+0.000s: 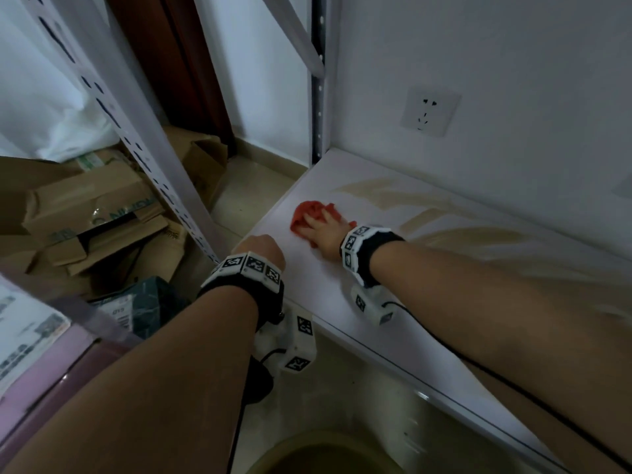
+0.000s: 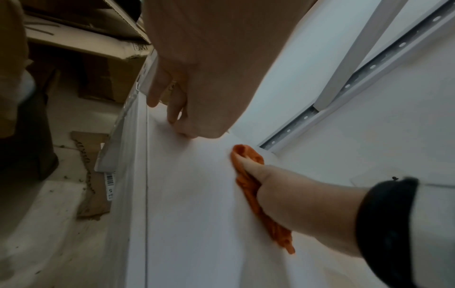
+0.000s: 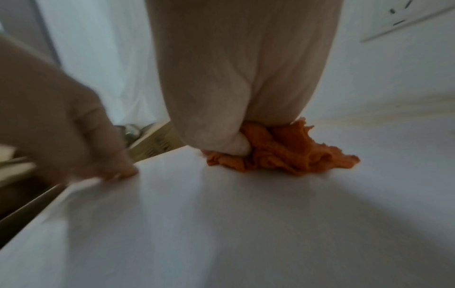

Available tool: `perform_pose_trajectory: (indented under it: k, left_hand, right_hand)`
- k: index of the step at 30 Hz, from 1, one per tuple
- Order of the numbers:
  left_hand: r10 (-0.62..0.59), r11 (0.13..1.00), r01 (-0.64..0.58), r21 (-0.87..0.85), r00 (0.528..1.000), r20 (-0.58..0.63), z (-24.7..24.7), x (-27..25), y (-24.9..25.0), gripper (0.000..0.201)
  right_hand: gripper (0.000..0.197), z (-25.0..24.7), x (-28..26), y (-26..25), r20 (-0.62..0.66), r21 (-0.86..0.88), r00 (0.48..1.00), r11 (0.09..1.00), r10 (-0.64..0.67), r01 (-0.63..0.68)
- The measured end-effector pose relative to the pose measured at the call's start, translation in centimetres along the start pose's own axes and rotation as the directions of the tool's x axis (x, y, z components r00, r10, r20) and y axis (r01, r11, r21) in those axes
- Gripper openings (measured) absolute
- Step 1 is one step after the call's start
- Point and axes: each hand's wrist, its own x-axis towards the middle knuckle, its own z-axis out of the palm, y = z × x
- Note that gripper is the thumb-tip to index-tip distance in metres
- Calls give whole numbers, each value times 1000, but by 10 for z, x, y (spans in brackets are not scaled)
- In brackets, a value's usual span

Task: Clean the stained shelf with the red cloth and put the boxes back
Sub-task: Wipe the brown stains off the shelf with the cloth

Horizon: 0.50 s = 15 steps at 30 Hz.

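A crumpled red cloth [image 1: 301, 217] [image 2: 248, 154] [image 3: 295, 155] lies on the white shelf [image 1: 342, 292] near its left end. My right hand [image 1: 321, 224] [image 2: 283, 191] [image 3: 234, 78] presses down on it with fingers spread. Tan stains [image 1: 393, 193] streak the shelf behind and to the right of the cloth. My left hand [image 1: 261, 249] [image 2: 197, 87] [image 3: 61, 126] rests its bent fingertips on the shelf's front left corner and holds nothing. Cardboard boxes [image 1: 95, 213] lie piled on the floor to the left, outside the rack.
A perforated grey upright [image 1: 164, 172] stands right beside my left hand, and another [image 1: 318, 97] stands at the shelf's back corner. A wall socket [image 1: 429, 109] sits above the stains. A dark green parcel [image 1: 147, 302] lies on the floor under my left forearm.
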Motion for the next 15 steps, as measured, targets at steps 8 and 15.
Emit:
perform_pose_trajectory:
  k: [8,15]
  left_hand:
    - [16,998,-18,54,999,49,-3,-2,7,30]
    - [21,999,-22,45,1000,15,-3,-4,7,27]
  right_hand:
    - [60,16,-48,60,43,100,979,975,197,-200]
    - [53,16,-56,1,62,73,997,997,-34,29]
